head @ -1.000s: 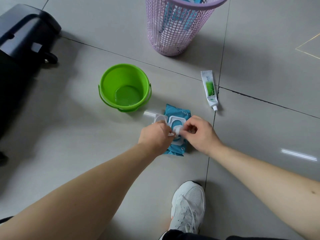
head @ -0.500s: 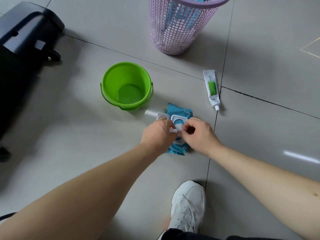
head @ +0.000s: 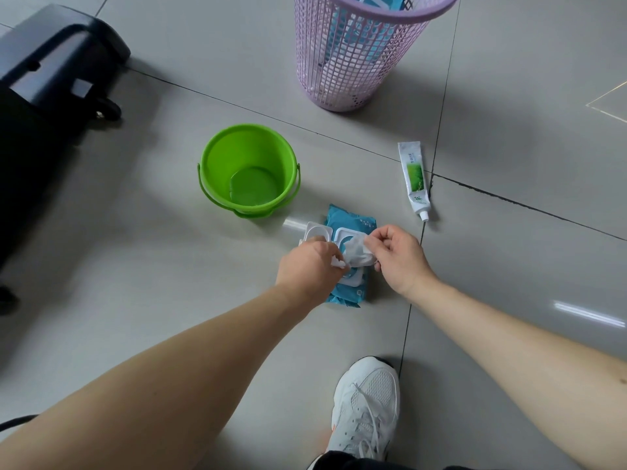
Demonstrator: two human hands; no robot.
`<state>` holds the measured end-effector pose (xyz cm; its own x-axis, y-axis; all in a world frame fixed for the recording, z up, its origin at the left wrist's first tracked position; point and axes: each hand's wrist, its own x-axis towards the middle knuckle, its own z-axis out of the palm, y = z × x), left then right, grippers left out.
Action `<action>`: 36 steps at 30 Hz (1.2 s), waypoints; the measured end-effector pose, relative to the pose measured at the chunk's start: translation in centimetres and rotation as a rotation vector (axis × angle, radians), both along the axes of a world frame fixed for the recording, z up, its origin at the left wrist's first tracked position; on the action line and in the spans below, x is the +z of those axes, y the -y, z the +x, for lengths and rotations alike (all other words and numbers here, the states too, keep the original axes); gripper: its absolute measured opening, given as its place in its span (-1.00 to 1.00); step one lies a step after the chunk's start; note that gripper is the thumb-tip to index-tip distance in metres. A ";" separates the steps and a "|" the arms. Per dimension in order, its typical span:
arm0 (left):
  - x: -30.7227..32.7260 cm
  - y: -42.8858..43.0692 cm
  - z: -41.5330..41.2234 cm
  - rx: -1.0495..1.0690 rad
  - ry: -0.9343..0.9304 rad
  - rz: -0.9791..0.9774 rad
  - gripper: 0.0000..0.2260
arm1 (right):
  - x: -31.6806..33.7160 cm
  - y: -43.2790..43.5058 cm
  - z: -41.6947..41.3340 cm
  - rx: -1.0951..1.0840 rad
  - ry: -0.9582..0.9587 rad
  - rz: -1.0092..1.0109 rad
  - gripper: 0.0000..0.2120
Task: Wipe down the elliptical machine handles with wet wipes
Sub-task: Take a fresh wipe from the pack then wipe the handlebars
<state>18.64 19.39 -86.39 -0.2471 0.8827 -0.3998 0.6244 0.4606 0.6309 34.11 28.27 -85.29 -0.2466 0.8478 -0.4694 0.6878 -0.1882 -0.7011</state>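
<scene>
Since the previous frame our right hand [head: 397,257] had drawn away from the left, and a white wet wipe [head: 356,251] now stretched out of the pack opening where only a small tuft showed before. Right thumb and forefinger were pinched shut on one end of the wipe, the other fingers curled loosely. Our left hand [head: 310,268] pressed down on the wipes pack [head: 353,220], its fingertips closed on a crumpled white corner; we could not tell whether that was the same sheet or the next one.

Progress, as we judged it: early. The hinged lid [head: 317,230] was flipped open and one wipe was partly out but not free of the pack. No handle had been wiped; only a dark machine base [head: 51,72] showed at the upper left, handles out of view.

Materials: pack was soft teal film, crinkled, lying flat on glossy grey floor tiles [head: 135,266]. Wipe was limp, thin, damp-looking fabric. Lid was rigid white plastic, rounded. Near the pack stood a smooth green bucket [head: 217,157] and beyond it a lilac lattice basket [head: 353,62]; a white tube [head: 414,178] lay to the right.
</scene>
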 end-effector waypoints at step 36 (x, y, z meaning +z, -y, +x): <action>-0.5 1.2 -0.3 -0.386 -0.228 0.149 -0.62 | 1.0 -1.4 -1.6 -0.228 0.049 0.130 -0.66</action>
<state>18.30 18.19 -86.84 0.0436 0.9710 -0.2350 0.8622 0.0822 0.4998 32.54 29.65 -84.26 -0.0215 0.9327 -0.3601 0.6717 -0.2533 -0.6962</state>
